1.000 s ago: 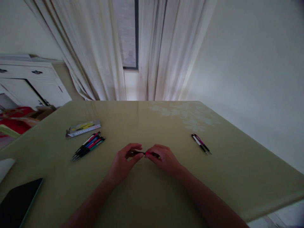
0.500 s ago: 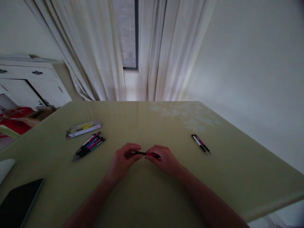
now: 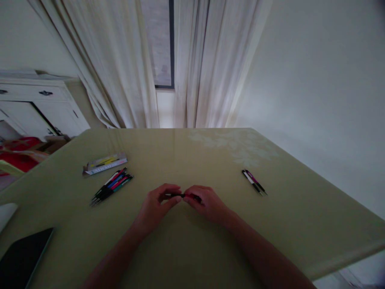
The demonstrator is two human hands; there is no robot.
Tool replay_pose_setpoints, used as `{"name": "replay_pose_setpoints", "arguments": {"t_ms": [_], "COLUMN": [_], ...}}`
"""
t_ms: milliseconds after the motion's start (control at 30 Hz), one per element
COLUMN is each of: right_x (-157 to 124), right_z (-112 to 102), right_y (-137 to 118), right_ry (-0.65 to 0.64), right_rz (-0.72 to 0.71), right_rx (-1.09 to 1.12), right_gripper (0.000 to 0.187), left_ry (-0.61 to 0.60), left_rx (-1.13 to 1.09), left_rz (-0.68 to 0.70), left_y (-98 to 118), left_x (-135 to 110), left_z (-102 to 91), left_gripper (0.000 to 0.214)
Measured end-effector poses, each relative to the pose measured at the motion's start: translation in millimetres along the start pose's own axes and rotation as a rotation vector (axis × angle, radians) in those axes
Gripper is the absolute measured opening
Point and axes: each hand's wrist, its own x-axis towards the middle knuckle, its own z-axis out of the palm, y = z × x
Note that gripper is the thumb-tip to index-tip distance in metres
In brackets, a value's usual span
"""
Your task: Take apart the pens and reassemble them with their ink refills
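Both of my hands meet over the middle of the green table (image 3: 192, 241) and pinch one red and black pen (image 3: 182, 195) between them. My left hand (image 3: 156, 206) grips the pen's black end with thumb and fingers closed. My right hand (image 3: 207, 202) is closed on the red part of the barrel. The pen lies level, just above the tabletop. To the left lies a bundle of several coloured pens (image 3: 111, 185). Two more pens (image 3: 254, 182) lie side by side to the right.
A flat pen box (image 3: 104, 163) lies behind the pen bundle. A dark tablet (image 3: 22, 257) rests at the near left corner. White curtains (image 3: 192, 60) hang behind the table, and a white cabinet (image 3: 39, 106) stands at the left.
My two hands have drawn slightly closer together on the pen, so less of its barrel shows between them. Nothing else on the table has moved.
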Motion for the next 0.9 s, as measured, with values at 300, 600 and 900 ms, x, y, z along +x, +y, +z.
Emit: {"name": "replay_pose_setpoints", "arguments": {"t_ms": [300, 600, 900], "right_x": [-0.5, 1.0, 0.9], "right_z": [2.3, -0.1, -1.0], "right_y": [2.7, -1.1, 0.2], "right_ry": [-0.009, 0.0, 0.003], "right_rz": [0.033, 0.036, 0.055], "right_rx": [0.0, -0.003, 0.003], "right_gripper": [0.023, 0.023, 0.023], "left_ry": [0.04, 0.054, 0.077], "left_rx": [0.087, 0.044, 0.021], "left_rz": [0.047, 0.001, 0.017], "left_y": [-2.3, -6.2, -2.6], "left_x": [-0.5, 1.8, 1.7], "left_z": [-3.5, -3.9, -2.9], "left_gripper": [0.015, 0.026, 0.026]}}
